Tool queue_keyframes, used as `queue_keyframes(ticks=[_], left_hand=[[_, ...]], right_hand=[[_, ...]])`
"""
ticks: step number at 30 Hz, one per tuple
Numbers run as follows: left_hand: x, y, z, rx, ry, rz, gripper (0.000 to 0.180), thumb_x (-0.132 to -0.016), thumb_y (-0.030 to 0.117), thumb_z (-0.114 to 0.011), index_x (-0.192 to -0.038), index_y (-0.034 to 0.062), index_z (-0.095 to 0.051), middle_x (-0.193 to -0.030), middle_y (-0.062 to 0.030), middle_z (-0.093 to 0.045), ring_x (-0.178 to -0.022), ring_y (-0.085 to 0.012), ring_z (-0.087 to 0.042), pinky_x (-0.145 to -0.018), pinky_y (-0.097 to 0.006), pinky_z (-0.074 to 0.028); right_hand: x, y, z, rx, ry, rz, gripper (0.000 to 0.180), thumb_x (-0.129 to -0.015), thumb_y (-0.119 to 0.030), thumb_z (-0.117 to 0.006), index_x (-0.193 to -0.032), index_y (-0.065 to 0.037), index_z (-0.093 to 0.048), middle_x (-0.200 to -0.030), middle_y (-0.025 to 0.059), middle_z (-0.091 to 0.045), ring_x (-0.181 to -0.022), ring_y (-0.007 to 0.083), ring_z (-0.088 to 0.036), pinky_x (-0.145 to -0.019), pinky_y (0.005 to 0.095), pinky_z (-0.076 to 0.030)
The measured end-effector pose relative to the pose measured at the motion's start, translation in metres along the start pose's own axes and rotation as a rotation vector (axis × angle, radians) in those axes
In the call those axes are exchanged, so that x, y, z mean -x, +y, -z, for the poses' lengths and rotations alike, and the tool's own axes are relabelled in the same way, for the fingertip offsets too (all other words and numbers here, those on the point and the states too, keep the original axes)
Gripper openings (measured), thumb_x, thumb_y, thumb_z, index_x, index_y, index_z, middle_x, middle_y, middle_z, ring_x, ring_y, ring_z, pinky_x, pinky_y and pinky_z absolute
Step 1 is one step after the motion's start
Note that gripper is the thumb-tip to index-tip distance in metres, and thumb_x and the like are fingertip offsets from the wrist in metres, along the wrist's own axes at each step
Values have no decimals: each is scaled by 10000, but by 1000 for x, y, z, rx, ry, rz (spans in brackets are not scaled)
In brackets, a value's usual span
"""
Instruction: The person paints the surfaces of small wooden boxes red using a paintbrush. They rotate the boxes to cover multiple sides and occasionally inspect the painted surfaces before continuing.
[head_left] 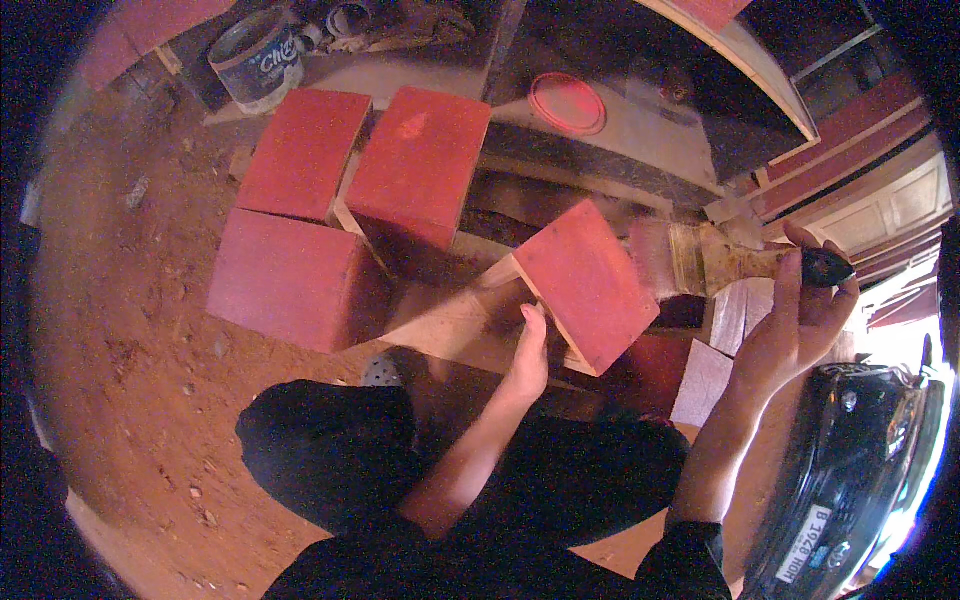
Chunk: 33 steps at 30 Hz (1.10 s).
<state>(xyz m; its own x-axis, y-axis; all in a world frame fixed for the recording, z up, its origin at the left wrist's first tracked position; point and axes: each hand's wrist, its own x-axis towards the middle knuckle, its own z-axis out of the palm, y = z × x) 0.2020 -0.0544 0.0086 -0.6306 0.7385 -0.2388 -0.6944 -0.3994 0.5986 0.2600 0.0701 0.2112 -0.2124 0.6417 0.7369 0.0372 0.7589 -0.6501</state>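
My left hand [527, 365] is closed on the near edge of a red-painted wooden box [590, 290], thumb showing and the other fingers hidden behind it. The box sits tilted in front of me, one red face turned up. In my right hand [785, 335] is a wide paintbrush [735, 260], gripped by its dark handle end. Its reddish bristles meet or nearly meet the right edge of the box; contact is hard to tell. Left of the held box stand three more red boxes: a far left one [305, 150], a taller one [415, 160] and a nearer one [285, 275].
A paint-stained bucket [256, 65] stands at the far left. A round red lid [568, 103] lies on a board beyond the boxes. Pale squares [700, 382] are below my right hand. A dark car [850, 470] is parked at the right. The ground [150, 400] is reddish dirt.
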Motion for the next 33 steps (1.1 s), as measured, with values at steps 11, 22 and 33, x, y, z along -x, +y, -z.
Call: queue_keyframes(ticks=[11, 22, 33], left_hand=[[-5, 13, -5, -60, -46, -86, 773, -954, 620, -222, -1483, 58, -191, -1505, -70, -275, -1396, -251, -232, -1145, -425, -179], [-7, 12, -4, 32, -70, -145, 698, -1007, 486, -278, -1465, -31, -178, -1520, -111, -222, -1411, -205, -156, -1150, -339, -100], [8, 37, -10, 137, 27, -208, 714, -981, 565, -223, -1410, 6, -334, -1440, -107, -384, -1347, -254, -328, -1126, -396, -218]], right_hand=[[-5, 4, -4, 39, -133, -47, 287, -849, 15, -620, -1112, -11, -507, -1087, 170, -629, -933, 186, -606, -872, 298, -458], [-9, 11, 8, 214, -391, -109, 270, -864, -62, -640, -1110, -31, -533, -970, 73, -604, -852, 131, -553, -786, 266, -445], [-8, 7, 14, 172, -336, -190, 191, -843, -68, -611, -1010, -27, -529, -728, 37, -544, -581, 86, -490, -479, 217, -374]])
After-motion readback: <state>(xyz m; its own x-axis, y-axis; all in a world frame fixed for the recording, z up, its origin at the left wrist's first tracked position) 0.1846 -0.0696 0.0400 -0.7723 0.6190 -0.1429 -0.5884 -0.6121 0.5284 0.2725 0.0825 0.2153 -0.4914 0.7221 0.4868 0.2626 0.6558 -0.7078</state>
